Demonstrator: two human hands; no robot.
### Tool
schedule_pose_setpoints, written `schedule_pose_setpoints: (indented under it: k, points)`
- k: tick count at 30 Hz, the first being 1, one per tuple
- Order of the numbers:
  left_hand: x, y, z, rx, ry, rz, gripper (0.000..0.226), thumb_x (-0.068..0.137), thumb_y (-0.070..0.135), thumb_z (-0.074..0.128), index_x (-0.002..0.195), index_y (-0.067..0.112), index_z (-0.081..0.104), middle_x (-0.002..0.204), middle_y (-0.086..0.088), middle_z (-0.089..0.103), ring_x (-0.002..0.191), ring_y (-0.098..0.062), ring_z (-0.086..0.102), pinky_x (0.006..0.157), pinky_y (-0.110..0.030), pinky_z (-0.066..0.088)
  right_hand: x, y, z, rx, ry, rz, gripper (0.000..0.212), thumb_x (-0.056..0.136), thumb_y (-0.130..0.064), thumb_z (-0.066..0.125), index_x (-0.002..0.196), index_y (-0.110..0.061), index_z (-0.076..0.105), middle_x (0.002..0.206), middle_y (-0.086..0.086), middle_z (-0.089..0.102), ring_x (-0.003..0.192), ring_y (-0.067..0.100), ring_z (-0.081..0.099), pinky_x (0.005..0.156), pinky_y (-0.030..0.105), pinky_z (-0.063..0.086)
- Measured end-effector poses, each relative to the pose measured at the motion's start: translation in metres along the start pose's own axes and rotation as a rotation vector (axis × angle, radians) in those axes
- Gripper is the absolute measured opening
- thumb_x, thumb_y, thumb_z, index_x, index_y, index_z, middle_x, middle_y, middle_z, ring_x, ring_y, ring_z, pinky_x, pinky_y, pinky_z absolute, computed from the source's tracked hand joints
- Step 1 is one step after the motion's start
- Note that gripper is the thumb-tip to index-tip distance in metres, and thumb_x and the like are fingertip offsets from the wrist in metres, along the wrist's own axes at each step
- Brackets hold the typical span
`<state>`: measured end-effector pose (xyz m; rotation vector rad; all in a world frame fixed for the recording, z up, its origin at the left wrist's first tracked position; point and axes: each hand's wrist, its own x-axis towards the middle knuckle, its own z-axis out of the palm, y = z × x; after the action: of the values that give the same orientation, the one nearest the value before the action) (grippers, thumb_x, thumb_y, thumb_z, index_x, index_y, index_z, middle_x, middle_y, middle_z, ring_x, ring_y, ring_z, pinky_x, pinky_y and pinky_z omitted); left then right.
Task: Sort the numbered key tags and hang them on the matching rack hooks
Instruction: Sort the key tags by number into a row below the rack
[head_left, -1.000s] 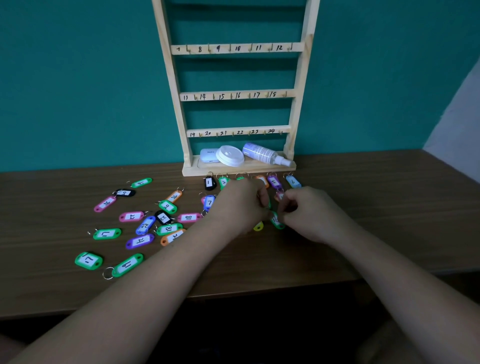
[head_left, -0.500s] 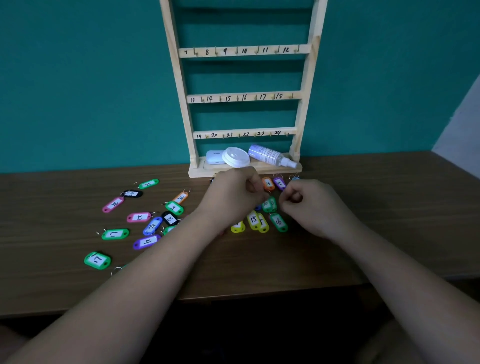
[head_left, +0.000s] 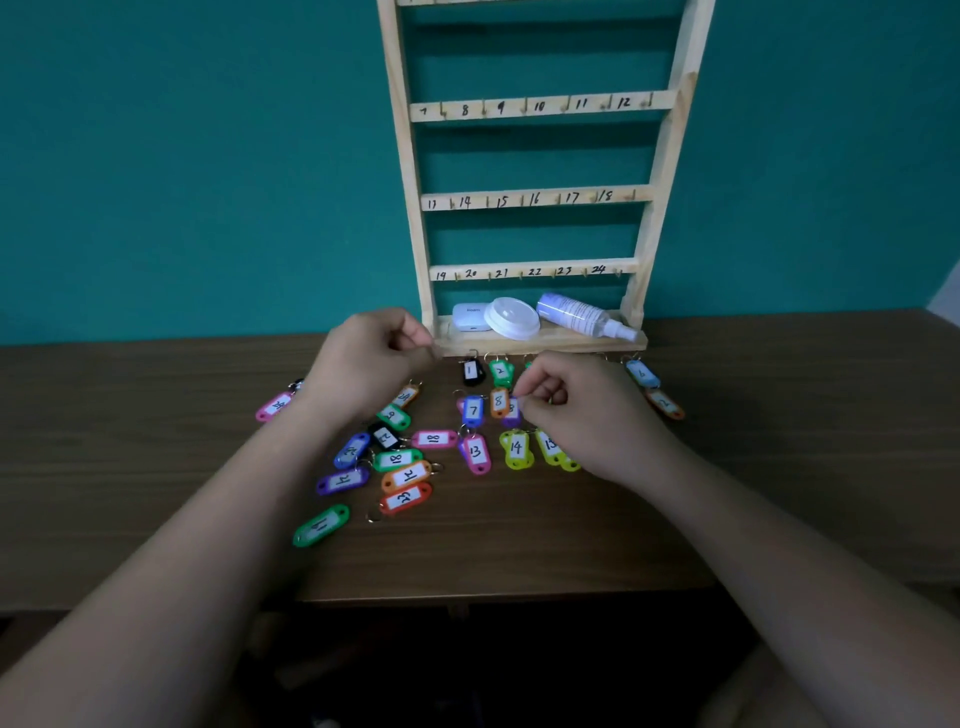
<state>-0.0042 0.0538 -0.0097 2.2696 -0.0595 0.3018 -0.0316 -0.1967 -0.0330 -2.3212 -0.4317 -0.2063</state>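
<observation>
A brown wooden table (head_left: 779, 441) runs along a teal wall, and on its back edge a pale wooden rack (head_left: 530, 200) stands upright, its rails marked by hand from 7 to 24 with a small hook beside each number. Both forearms reach in over the table. The left hand (head_left: 366, 358) hovers just left of the rack's base, fingers curled and thumb against forefinger; whether anything sits in that pinch cannot be told. The right hand (head_left: 582, 410) is lower, thumb and forefinger pinching the top of a purple tag (head_left: 511, 413) lying beside an orange tag (head_left: 499, 401) marked 8. Before the rack more tags lie in rows, among them a black tag (head_left: 470, 371) marked 1 and a yellow tag (head_left: 516, 447) marked 14. A loose heap of tags (head_left: 395, 460) lies under the left forearm. On the rack's bottom shelf lie a spray bottle (head_left: 576, 314), a white lid (head_left: 514, 317) and a small white case (head_left: 470, 317)
</observation>
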Motion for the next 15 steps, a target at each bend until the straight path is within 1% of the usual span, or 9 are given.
schedule_pose_setpoints:
  k: [2, 4, 8, 12, 15]
  points:
    - [0.001, -0.007, -0.011, -0.005, 0.012, -0.026, 0.012, 0.089, 0.030, 0.082, 0.087, 0.021, 0.073, 0.082, 0.002, 0.075, 0.077, -0.016, 0.068, 0.078, -0.034, 0.054, 0.003, -0.005, 0.006, 0.000, -0.006, -0.014, 0.008, 0.096, -0.024, 0.072, 0.096, -0.031, 0.074, 0.083, -0.015, 0.069, 0.082, -0.005, 0.062, 0.066, 0.015, 0.043]
    - [0.002, -0.014, -0.020, 0.013, 0.026, -0.042, 0.012, 0.090, 0.029, 0.081, 0.088, 0.021, 0.073, 0.084, 0.002, 0.075, 0.080, -0.015, 0.067, 0.079, -0.034, 0.052, 0.005, -0.009, 0.012, 0.000, -0.010, -0.017, 0.008, 0.096, -0.025, 0.072, 0.095, -0.032, 0.074, 0.083, -0.015, 0.069, 0.081, -0.005, 0.062, 0.066, 0.015, 0.044]
    - [0.000, -0.025, -0.032, 0.068, 0.033, -0.058, 0.011, 0.091, 0.031, 0.080, 0.090, 0.022, 0.073, 0.086, 0.005, 0.075, 0.082, -0.011, 0.067, 0.076, -0.031, 0.050, 0.008, -0.015, 0.022, -0.002, -0.033, -0.039, 0.008, 0.095, -0.023, 0.073, 0.094, -0.031, 0.075, 0.083, -0.014, 0.070, 0.081, -0.004, 0.063, 0.065, 0.013, 0.043]
    - [-0.008, -0.034, -0.040, 0.131, -0.013, -0.063, 0.006, 0.092, 0.029, 0.079, 0.089, 0.026, 0.075, 0.085, 0.010, 0.075, 0.083, -0.003, 0.067, 0.072, -0.027, 0.047, 0.011, -0.017, 0.029, -0.009, -0.052, -0.032, 0.009, 0.094, -0.022, 0.073, 0.093, -0.031, 0.075, 0.083, -0.013, 0.070, 0.078, -0.002, 0.063, 0.066, 0.019, 0.046]
    - [-0.012, -0.041, -0.046, 0.161, -0.054, -0.085, 0.006, 0.090, 0.030, 0.080, 0.087, 0.028, 0.077, 0.085, 0.010, 0.075, 0.083, -0.007, 0.069, 0.073, -0.032, 0.056, 0.012, -0.019, 0.033, -0.017, -0.065, -0.038, 0.009, 0.094, -0.022, 0.073, 0.094, -0.031, 0.075, 0.083, -0.013, 0.070, 0.081, -0.002, 0.063, 0.067, 0.018, 0.048]
